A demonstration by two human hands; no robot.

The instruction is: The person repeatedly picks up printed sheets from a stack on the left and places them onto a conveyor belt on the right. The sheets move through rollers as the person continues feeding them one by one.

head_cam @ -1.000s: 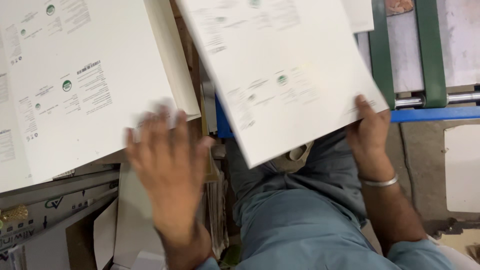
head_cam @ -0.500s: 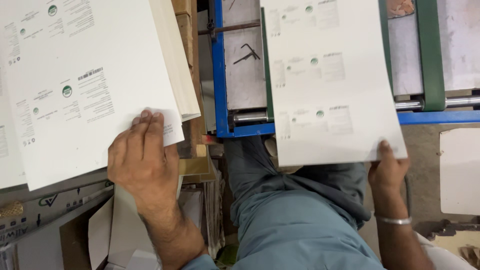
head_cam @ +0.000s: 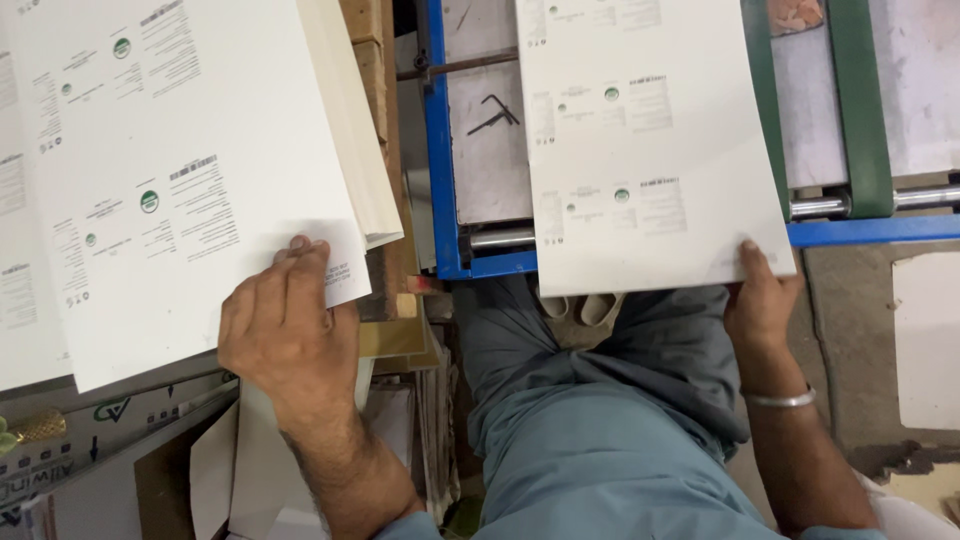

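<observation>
Blue-framed machine bed (head_cam: 437, 150), upper centre: my right hand (head_cam: 762, 300) grips the printed sheet (head_cam: 650, 150) lengthwise above it; left hand (head_cam: 285, 330) flat, pressing the stack (head_cam: 180, 180).

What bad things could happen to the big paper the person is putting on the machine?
The right hand grips the white printed sheet only at one bottom corner, so it could slide in crooked over the blue machine frame. The left hand presses on the tall stack of white printed sheets, whose top sheet might slip or crease.
</observation>
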